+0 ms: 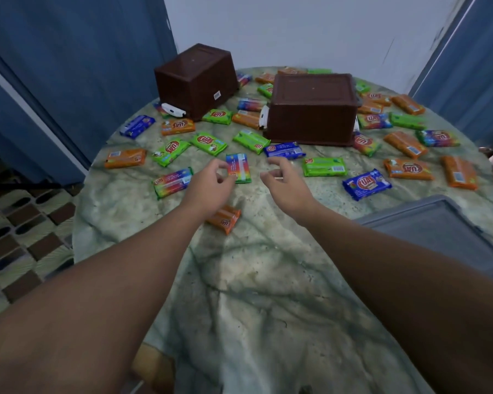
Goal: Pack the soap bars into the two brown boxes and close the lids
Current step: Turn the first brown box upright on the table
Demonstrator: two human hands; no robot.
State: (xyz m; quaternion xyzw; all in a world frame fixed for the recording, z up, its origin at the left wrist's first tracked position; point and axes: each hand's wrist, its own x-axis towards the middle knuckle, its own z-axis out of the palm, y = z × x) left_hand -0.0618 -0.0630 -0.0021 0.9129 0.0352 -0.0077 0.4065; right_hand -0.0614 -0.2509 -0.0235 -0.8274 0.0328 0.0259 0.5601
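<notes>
Green marble table (256, 280) carries scattered soap bars (325, 166), several wrappers reading "TUAT", around two upturned brown boxes (195, 78) at the far side, while my left hand (211, 184) and right hand (286, 183) hover near a rainbow bar (241, 167), fingers loosely curled, grasping nothing.

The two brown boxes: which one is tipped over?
The far-left brown box leans tilted, one edge lifted off the table. The right brown box sits flat and level.
</notes>
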